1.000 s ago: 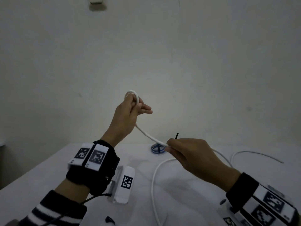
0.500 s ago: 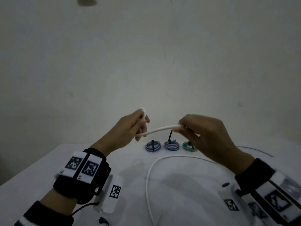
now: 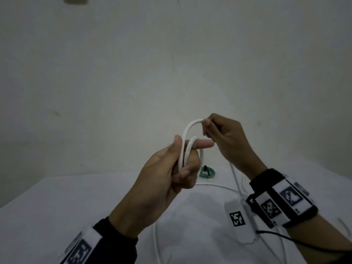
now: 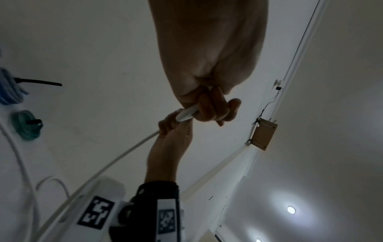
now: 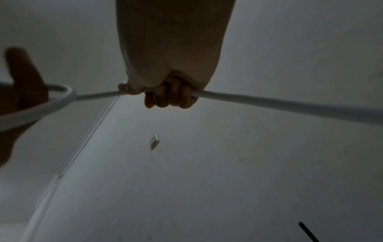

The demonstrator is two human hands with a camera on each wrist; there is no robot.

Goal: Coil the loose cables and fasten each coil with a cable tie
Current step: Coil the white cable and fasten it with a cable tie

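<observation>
A white cable (image 3: 187, 130) is held in the air above the white table (image 3: 57, 206). My left hand (image 3: 191, 149) grips two loops of it between thumb and curled fingers, index finger pointing right. My right hand (image 3: 207, 128) pinches the cable at the top of the larger loop, just above and right of the left hand. From there the cable (image 5: 269, 101) runs down to the table and trails loose. In the left wrist view my left fingers (image 4: 207, 111) curl round the cable (image 4: 124, 157), and the right hand (image 4: 172, 131) meets them.
A green coil (image 3: 207, 173) fastened with a black tie lies at the back of the table, behind the hands. The left wrist view also shows a blue coil (image 4: 10, 91) with a black tie tail (image 4: 37, 81). Loose white cable curves across the table (image 3: 215, 185).
My right hand has carried the cable up and over to the left hand, laying a second loop there. The two hands, apart before, now meet.
</observation>
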